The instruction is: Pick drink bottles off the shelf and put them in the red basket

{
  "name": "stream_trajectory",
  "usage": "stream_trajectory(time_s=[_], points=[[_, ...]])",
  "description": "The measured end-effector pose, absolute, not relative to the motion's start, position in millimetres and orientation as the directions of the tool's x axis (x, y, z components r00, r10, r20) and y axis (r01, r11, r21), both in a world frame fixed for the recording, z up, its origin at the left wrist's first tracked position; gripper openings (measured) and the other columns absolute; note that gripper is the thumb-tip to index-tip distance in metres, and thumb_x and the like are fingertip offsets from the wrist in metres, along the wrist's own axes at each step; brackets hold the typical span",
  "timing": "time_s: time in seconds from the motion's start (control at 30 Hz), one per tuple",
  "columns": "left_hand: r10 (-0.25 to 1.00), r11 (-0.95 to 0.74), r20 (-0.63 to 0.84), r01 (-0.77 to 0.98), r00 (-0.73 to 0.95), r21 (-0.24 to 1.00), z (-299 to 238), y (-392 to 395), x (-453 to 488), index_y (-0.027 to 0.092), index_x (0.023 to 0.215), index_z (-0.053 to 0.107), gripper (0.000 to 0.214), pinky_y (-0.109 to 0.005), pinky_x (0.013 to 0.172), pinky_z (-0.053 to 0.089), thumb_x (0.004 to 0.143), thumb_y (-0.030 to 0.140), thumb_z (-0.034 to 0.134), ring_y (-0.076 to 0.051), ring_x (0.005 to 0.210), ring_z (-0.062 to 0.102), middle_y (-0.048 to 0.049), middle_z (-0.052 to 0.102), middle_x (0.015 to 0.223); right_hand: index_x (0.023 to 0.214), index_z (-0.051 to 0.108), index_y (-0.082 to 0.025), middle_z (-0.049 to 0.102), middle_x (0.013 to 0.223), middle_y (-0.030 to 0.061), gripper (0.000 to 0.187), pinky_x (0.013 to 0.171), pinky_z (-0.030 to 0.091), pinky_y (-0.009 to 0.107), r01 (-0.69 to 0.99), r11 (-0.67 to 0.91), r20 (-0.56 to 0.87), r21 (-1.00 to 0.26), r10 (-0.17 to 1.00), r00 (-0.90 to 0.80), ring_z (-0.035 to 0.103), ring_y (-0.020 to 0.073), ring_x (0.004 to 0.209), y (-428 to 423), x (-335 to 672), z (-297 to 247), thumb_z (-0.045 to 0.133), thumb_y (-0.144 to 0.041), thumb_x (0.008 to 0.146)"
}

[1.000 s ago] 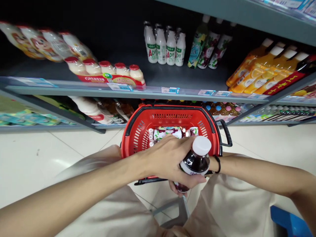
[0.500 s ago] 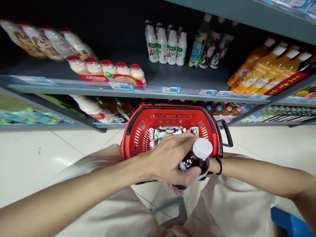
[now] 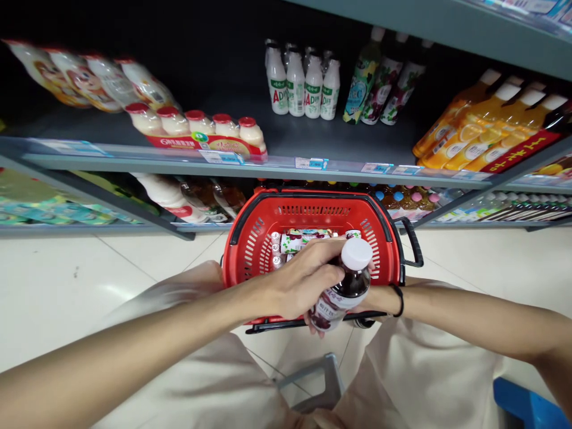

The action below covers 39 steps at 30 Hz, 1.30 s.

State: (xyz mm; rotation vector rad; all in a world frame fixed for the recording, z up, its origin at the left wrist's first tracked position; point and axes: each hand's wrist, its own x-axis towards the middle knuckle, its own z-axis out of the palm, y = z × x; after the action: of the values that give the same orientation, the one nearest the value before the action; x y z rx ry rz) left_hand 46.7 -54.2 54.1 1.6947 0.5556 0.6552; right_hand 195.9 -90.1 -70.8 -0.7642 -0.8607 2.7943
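My left hand (image 3: 300, 280) is wrapped round a dark juice bottle (image 3: 342, 292) with a white cap, tilted, above the near edge of a red shopping basket (image 3: 254, 238). My right hand (image 3: 374, 298) reaches in from the right under the bottle; it is mostly hidden behind the bottle, and a black band sits on its wrist. Several small bottles (image 3: 297, 241) lie in the bottom of the basket. The basket rests in front of my knees on the floor side of the shelves.
Store shelves run across the top: a pack of red-capped drinks (image 3: 201, 128), white AD bottles (image 3: 304, 83), orange juice bottles (image 3: 482, 134). A black basket handle (image 3: 413, 244) sticks out right. Pale tiled floor lies left; a blue object (image 3: 527, 408) sits bottom right.
The bottle has moved slightly forward and lower over the basket's near edge, and my left hand has shifted with it.
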Motion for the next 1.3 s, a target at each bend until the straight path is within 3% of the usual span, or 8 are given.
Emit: stream_trajectory(time_s=[0.17, 0.33, 0.6, 1.03, 1.3], points=[[0.649, -0.147, 0.124, -0.036, 0.750, 0.988, 52, -50, 45, 0.014, 0.087, 0.065, 0.032, -0.044, 0.099, 0.047, 0.085, 0.033, 0.039, -0.029, 0.103, 0.058, -0.0112, 0.065, 0.101, 0.085, 0.061, -0.015, 0.069, 0.082, 0.0149, 0.062, 0.080, 0.061, 0.046, -0.101, -0.801, -0.327, -0.590, 0.351, -0.877, 0.069, 0.0257, 0.084, -92, 195, -74, 0.048, -0.076, 0.084], [0.632, -0.125, 0.145, -0.085, 0.761, 0.988, 44, -46, 41, 0.014, 0.091, 0.068, 0.035, -0.046, 0.111, 0.039, 0.085, 0.031, 0.039, -0.031, 0.118, 0.055, -0.0123, 0.067, 0.111, 0.084, 0.061, -0.015, 0.067, 0.078, 0.0146, 0.066, 0.078, 0.061, 0.045, -0.107, -0.817, -0.395, -0.567, 0.383, -0.835, 0.068, 0.0251, 0.082, -95, 194, -73, 0.040, -0.077, 0.087], [0.579, -0.128, 0.232, -0.193, 0.782, 0.973, 42, -38, 40, 0.012, 0.099, 0.071, 0.037, -0.045, 0.103, 0.045, 0.083, 0.027, 0.042, -0.034, 0.117, 0.059, -0.0133, 0.070, 0.114, 0.086, 0.064, -0.014, 0.067, 0.080, 0.0130, 0.062, 0.078, 0.060, 0.038, -0.024, -0.874, -0.436, -0.486, 0.266, -0.860, 0.068, 0.0246, 0.087, -91, 197, -66, 0.041, -0.072, 0.092], [0.573, -0.035, 0.173, -0.187, 0.801, 0.982, 44, -38, 42, 0.012, 0.105, 0.069, 0.039, -0.044, 0.102, 0.046, 0.078, 0.029, 0.047, -0.033, 0.114, 0.061, -0.0124, 0.072, 0.107, 0.085, 0.065, -0.013, 0.072, 0.089, 0.0153, 0.052, 0.086, 0.060, 0.044, -0.072, -0.863, -0.284, -0.500, 0.242, -0.928, 0.071, 0.0255, 0.091, -92, 197, -69, 0.046, -0.060, 0.094], [0.574, -0.060, 0.180, -0.179, 0.799, 0.982, 41, -37, 42, 0.012, 0.106, 0.068, 0.039, -0.045, 0.105, 0.043, 0.081, 0.031, 0.046, -0.033, 0.115, 0.060, -0.0121, 0.072, 0.108, 0.091, 0.065, -0.010, 0.071, 0.090, 0.0180, 0.050, 0.083, 0.060, 0.047, 0.037, -0.875, -0.441, -0.483, 0.207, -0.873, 0.070, 0.0274, 0.090, -89, 193, -62, 0.044, -0.056, 0.092]])
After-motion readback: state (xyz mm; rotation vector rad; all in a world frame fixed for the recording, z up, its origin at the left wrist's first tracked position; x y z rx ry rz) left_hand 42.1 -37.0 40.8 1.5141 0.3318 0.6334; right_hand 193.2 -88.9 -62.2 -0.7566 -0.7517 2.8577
